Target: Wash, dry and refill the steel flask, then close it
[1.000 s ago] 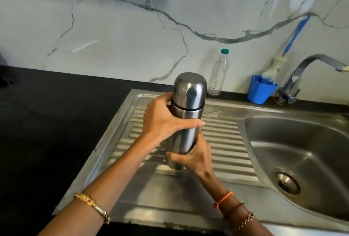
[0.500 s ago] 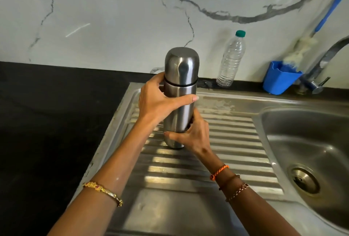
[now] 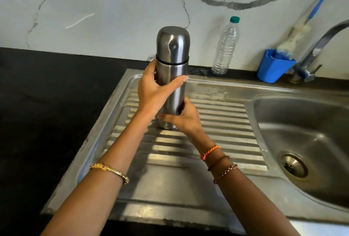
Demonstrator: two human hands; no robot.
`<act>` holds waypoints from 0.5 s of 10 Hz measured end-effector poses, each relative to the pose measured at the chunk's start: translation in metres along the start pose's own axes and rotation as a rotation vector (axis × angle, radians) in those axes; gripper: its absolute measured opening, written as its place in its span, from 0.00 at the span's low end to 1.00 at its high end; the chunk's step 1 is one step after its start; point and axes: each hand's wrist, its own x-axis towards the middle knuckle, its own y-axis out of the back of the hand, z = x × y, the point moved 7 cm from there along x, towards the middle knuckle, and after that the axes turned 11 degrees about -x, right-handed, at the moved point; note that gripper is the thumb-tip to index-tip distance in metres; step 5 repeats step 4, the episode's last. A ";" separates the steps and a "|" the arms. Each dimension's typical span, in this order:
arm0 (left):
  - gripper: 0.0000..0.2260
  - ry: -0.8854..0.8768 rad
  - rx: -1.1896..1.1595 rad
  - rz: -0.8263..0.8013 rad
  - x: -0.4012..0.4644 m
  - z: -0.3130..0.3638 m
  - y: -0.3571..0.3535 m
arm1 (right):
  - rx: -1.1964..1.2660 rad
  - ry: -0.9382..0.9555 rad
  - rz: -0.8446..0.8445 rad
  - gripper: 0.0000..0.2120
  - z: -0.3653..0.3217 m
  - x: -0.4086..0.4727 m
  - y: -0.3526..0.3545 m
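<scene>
Over one ribbed drainboard [image 3: 217, 141], two hands grip one capped flask [image 3: 172, 62].

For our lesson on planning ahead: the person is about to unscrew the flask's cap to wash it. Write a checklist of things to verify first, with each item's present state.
1. Flask upright: ok. The steel flask stands vertical over the ribbed drainboard.
2. Body held firmly: ok. The left hand wraps the upper body and the right hand grips near the base.
3. Cap free to grasp: ok. The cap is on, with no hand touching it.
4. Base resting on the drainboard: cannot tell; the hands hide the contact.
5. Sink basin free for washing: ok. Nothing lies in the visible part of the basin.
6. Water running: cannot tell; the tap spout is out of view.
</scene>
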 end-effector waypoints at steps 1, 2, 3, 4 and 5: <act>0.31 -0.026 -0.018 0.044 -0.007 0.003 -0.002 | -0.008 -0.019 -0.196 0.33 -0.007 -0.009 0.014; 0.33 -0.194 0.071 0.211 -0.027 0.011 -0.004 | 0.041 -0.041 -0.275 0.30 -0.008 -0.024 0.043; 0.29 -0.358 0.129 0.373 -0.053 0.006 -0.015 | 0.000 -0.024 -0.018 0.13 0.011 -0.033 0.089; 0.28 -0.371 0.275 0.480 -0.077 -0.001 -0.025 | 0.129 -0.084 0.205 0.14 0.039 -0.038 0.119; 0.28 -0.371 0.275 0.480 -0.077 -0.001 -0.025 | 0.129 -0.084 0.205 0.14 0.039 -0.038 0.119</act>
